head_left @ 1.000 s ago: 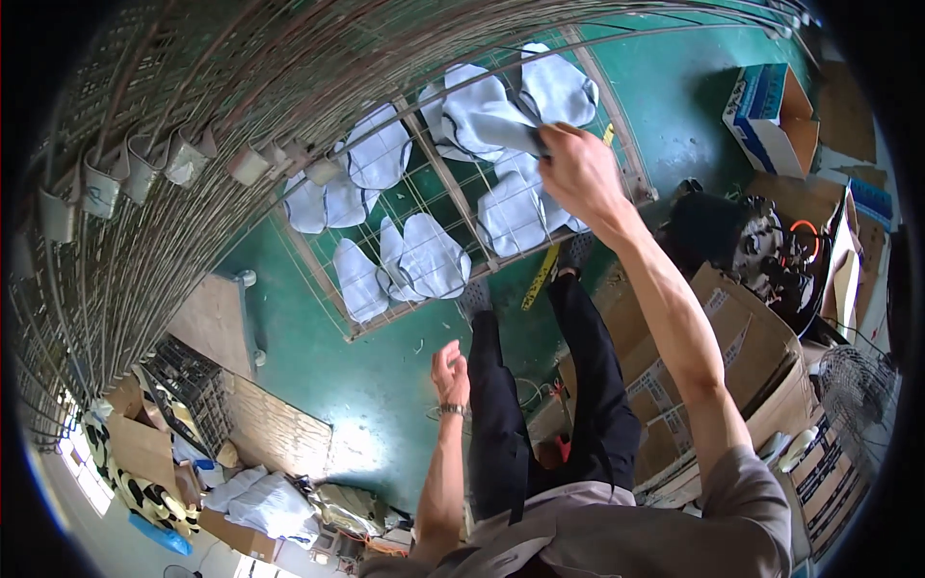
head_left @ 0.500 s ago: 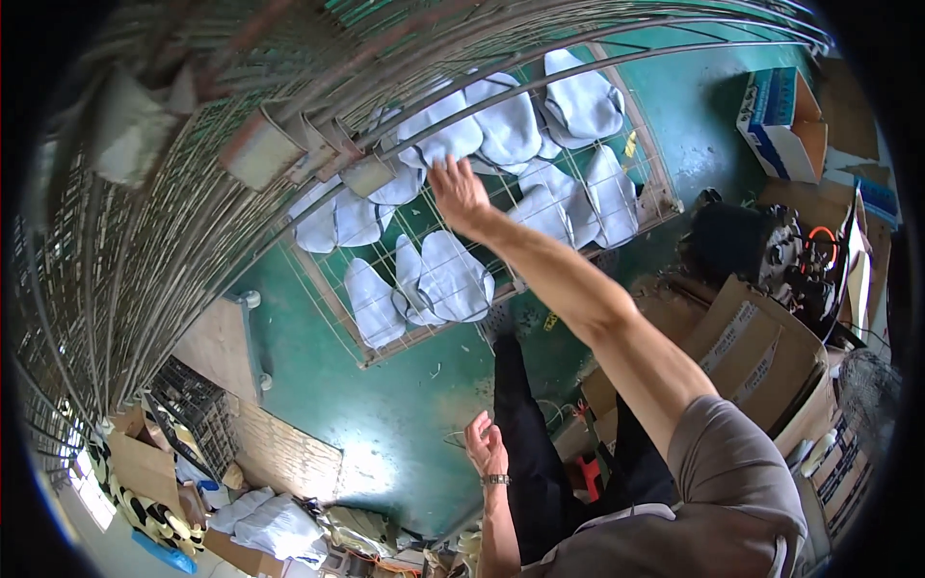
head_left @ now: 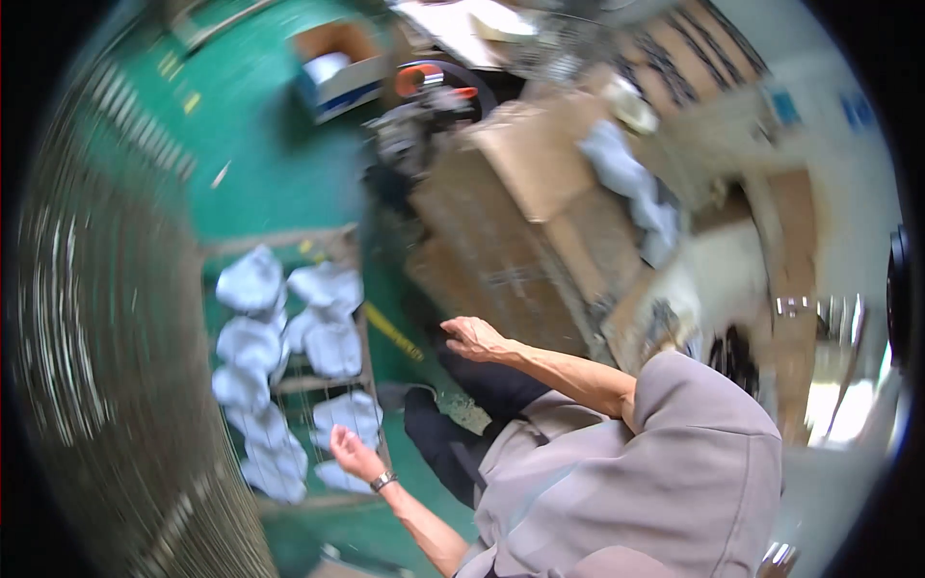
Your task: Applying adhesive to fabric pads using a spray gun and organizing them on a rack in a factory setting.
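Note:
My right hand (head_left: pixel 479 339) hangs in the air with loosely curled fingers and nothing in it, drawn back over my dark trouser leg (head_left: pixel 453 433). My left hand (head_left: pixel 352 451), with a watch on the wrist, is open and empty, just right of a wire rack (head_left: pixel 299 380) lying on the green floor. Several pale blue-white cloth pieces (head_left: pixel 252 284) lie spread on that rack. The picture is blurred by head motion.
Stacked brown cardboard boxes (head_left: pixel 525 183) stand to the right of the rack, with white cloth (head_left: pixel 617 169) on top. An open blue and white box (head_left: pixel 332 72) sits on the green floor (head_left: pixel 270 164) at the top. A curved wire mesh wall (head_left: pixel 87 318) fills the left side.
My right hand has left the cloth pieces on the rack and pulled back toward my body. The view has swung sharply right, so the rack now sits at lower left.

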Available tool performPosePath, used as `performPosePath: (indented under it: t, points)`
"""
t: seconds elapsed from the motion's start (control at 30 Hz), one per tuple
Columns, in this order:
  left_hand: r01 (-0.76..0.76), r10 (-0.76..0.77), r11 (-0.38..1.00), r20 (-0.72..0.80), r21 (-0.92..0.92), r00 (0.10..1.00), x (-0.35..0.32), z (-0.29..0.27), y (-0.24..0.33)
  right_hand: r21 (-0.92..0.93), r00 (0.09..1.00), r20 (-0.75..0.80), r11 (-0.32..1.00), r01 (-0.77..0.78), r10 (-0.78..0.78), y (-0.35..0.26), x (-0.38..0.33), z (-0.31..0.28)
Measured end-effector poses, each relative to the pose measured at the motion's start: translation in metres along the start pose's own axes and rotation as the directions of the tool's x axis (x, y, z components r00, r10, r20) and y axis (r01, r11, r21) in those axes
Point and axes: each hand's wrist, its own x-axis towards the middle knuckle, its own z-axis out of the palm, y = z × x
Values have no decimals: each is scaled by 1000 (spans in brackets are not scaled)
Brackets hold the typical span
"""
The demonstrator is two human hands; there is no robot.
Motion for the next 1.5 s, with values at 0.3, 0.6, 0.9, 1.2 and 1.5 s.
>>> performPosePath:
  t: [0.3,0.6,0.9,1.2,1.5]
  points:
    - [183,39,966,805,-181,591,-135,338,263,961,11,-277,277,0,961,213,-168,-260]
    - [661,-404,717,904,220,138,-351,745,247,768,-70,243,-148,622,967,448,-267,-318]
    - [390,-87,879,711,-275,698,-396,773,312,890,79,-2,-34,455,997,481,-284,-364]
    - [442,254,274,508,-854,823,-200,486,434,702,363,-708,544,460,606,82,-98,-450]
    - [-164,-11,410,-185,-897,983,28,298,212,821,880,-333,564,93,339,-5,163,-180]
